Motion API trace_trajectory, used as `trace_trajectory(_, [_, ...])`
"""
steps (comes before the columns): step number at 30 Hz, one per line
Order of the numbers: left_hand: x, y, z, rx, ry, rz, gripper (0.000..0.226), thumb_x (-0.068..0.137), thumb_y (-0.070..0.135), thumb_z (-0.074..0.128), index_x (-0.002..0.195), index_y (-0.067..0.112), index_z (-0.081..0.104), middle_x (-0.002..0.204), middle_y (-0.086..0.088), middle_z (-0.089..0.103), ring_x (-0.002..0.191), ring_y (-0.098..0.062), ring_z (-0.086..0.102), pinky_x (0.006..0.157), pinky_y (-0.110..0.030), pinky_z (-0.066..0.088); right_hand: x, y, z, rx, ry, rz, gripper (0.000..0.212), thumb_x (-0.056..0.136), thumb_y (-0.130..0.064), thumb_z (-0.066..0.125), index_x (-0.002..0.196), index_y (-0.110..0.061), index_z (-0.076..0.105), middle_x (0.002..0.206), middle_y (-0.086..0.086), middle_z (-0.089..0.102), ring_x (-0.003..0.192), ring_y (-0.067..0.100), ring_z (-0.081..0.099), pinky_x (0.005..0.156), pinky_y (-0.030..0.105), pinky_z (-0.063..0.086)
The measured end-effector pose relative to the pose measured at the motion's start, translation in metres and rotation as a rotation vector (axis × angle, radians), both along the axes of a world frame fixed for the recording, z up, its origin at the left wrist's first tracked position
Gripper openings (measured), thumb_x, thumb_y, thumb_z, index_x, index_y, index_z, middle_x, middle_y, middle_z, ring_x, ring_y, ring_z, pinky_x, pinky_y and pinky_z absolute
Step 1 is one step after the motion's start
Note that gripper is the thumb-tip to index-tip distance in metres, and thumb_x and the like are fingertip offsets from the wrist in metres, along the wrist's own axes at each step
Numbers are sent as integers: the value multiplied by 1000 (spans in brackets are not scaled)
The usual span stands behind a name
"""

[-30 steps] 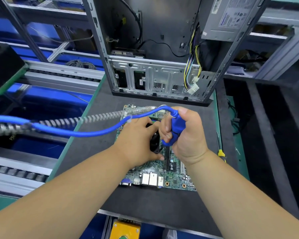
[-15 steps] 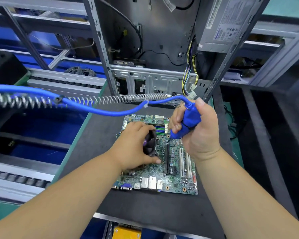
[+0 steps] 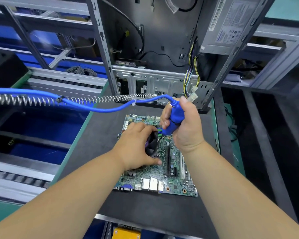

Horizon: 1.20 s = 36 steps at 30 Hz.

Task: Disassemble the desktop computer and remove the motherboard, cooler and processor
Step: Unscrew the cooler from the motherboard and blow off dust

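A green motherboard (image 3: 173, 171) lies flat on the dark mat, port side toward me. My left hand (image 3: 136, 145) grips the black cooler fan (image 3: 152, 145), which is tilted up on edge over the board. My right hand (image 3: 185, 125) grips a blue powered screwdriver (image 3: 173, 119) held upright, its tip above the board just right of the fan. The processor is hidden under my left hand and the cooler. The open grey computer case (image 3: 155, 54) stands behind the board.
A blue hose with a metal coil (image 3: 79, 100) runs left from the screwdriver. The power supply (image 3: 231, 25) sits in the case's upper right with loose yellow and black wires (image 3: 191, 83). A conveyor (image 3: 24, 180) runs on the left and a screwdriver (image 3: 217, 144) lies at the mat's right edge.
My right hand with the blue screwdriver has lifted up off the board. My left hand has tilted the fan up on edge. The camera has shifted, showing more of the board.
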<state>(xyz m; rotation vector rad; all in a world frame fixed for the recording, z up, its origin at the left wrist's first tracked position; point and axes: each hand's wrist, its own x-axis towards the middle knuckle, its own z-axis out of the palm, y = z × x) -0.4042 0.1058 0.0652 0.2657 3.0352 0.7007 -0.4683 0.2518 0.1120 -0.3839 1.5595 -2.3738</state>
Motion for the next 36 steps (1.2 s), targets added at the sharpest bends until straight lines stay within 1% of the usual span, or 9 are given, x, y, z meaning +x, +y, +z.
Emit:
trace_trajectory(5, [0, 0, -2, -2, 13, 2, 100, 49, 71, 79, 132, 28, 46, 102, 13, 36, 101, -12, 31, 96, -29, 35, -5, -2, -6, 33, -8, -11, 48, 76, -55, 52, 53, -13, 56, 47, 6, 46, 44, 21, 39, 50, 32, 33])
trace_trajectory(11, [-1, 0, -3, -11, 2, 8, 99, 50, 73, 77, 133, 29, 45, 106, 10, 41, 104, -14, 33, 97, -30, 36, -6, 0, -5, -20, -11, -17, 48, 77, -53, 49, 54, -11, 54, 46, 6, 45, 44, 21, 40, 54, 34, 33])
trace_trajectory(23, [0, 1, -1, -17, 2, 13, 96, 51, 70, 79, 130, 27, 47, 106, 8, 41, 104, -16, 35, 95, -32, 36, -6, -4, -6, 23, -50, 29, 48, 72, -55, 51, 54, -10, 52, 48, 6, 43, 44, 20, 37, 50, 29, 32])
trace_trajectory(25, [0, 3, 0, -17, 6, 16, 92, 51, 69, 80, 126, 27, 49, 102, 10, 37, 100, -14, 32, 94, -32, 37, -6, -6, -4, 70, -19, 73, 46, 71, -54, 51, 54, -11, 53, 46, 6, 44, 42, 19, 36, 48, 27, 31])
trace_trajectory(27, [-1, 4, 2, -29, 0, 11, 87, 51, 69, 79, 122, 26, 51, 103, 9, 40, 99, -15, 32, 93, -33, 38, -5, -9, -3, 108, 22, 125, 45, 70, -49, 52, 60, -6, 50, 46, 2, 48, 40, 17, 36, 48, 25, 29])
trace_trajectory(30, [-4, 6, 4, -66, -35, -5, 87, 53, 70, 76, 125, 28, 53, 115, 6, 45, 101, -18, 34, 96, -36, 39, -4, -12, -2, 121, 70, 165, 40, 69, -45, 53, 63, -6, 47, 47, -2, 50, 37, 14, 36, 47, 21, 27])
trace_trajectory(32, [-6, 6, 5, -82, -39, -15, 89, 54, 72, 75, 128, 28, 53, 115, 5, 45, 102, -18, 34, 97, -36, 40, -5, -13, -2, 112, 49, 148, 41, 68, -46, 53, 61, -7, 46, 45, -1, 49, 36, 15, 35, 48, 24, 24])
trace_trajectory(34, [-7, 6, 5, -100, -47, -24, 96, 54, 73, 74, 135, 27, 51, 114, 6, 45, 104, -19, 35, 97, -36, 41, -9, -12, -2, 93, 7, 122, 44, 67, -50, 52, 56, -7, 47, 43, 1, 45, 36, 15, 33, 48, 27, 23])
trace_trajectory(36, [-9, 5, 6, -124, -58, -33, 102, 54, 75, 73, 140, 26, 47, 113, 6, 45, 104, -19, 36, 97, -36, 42, -15, -10, -2, 78, -27, 107, 43, 66, -52, 51, 47, -13, 50, 40, 4, 39, 37, 16, 31, 48, 28, 24])
